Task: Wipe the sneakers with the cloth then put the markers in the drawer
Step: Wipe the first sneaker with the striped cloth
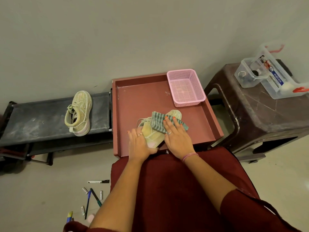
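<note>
A pale yellow-green sneaker (pixel 151 133) lies on its side in the reddish-brown tray-like drawer (pixel 133 97). My left hand (pixel 139 144) grips its heel end. My right hand (pixel 176 136) presses a green-striped cloth (pixel 158 123) flat against the sneaker's upper with straight fingers. A second matching sneaker (pixel 79 113) sits upright on the dark low shoe rack (pixel 41 119) to the left. Several markers and pens (pixel 93 195) lie scattered on the floor at the lower left.
A pink mesh basket (pixel 186 87) stands in the drawer's far right corner. A brown plastic stool (pixel 259 111) at right carries clear plastic boxes (pixel 270 76). A grey wall runs behind. My dark red clothing fills the lower middle.
</note>
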A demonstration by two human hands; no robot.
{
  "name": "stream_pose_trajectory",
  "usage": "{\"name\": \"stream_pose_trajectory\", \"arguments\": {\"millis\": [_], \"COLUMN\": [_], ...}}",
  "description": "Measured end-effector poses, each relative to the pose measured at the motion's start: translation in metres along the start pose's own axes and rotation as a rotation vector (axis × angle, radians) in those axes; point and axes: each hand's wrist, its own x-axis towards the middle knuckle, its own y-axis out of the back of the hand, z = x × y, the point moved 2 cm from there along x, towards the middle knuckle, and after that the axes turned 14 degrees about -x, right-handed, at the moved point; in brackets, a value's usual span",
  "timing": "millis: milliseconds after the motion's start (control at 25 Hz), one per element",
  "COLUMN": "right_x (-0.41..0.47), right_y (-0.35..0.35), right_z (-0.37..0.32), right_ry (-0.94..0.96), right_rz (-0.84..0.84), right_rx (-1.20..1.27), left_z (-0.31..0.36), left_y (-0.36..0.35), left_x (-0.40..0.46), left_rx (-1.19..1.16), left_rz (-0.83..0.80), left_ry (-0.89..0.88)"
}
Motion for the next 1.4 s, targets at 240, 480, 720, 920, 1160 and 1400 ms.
{"name": "stream_pose_trajectory", "arguments": {"millis": [240, 480, 720, 920, 1160, 1400], "right_x": [0.026, -0.023, 0.050, 0.011, -0.004, 0.047], "right_y": [0.001, -0.008, -0.013, -0.013, -0.023, -0.020], "right_z": [0.000, -0.013, 0.044, 0.014, 0.023, 0.052], "right_ry": [-0.251, -0.125, -0.512, -0.319, -0.300, -0.536], "right_rz": [-0.030, 0.059, -0.005, 0.032, 0.048, -0.083], "right_rx": [0.122, 0.269, 0.723, 0.446, 0.506, 0.831], "left_z": [-0.004, -0.007, -0.002, -0.005, -0.008, -0.004], "left_y": [-0.015, -0.018, -0.016, -0.021, -0.027, -0.021], "left_x": [-0.005, -0.005, -0.006, -0.004, -0.006, -0.005], "left_rx": [0.215, 0.206, 0.216, 0.261, 0.260, 0.252], "left_rz": [-0.005, 0.039, -0.014, -0.011, 0.033, -0.036], "left_ry": [-0.064, -0.131, -0.102, -0.103, -0.186, -0.117]}}
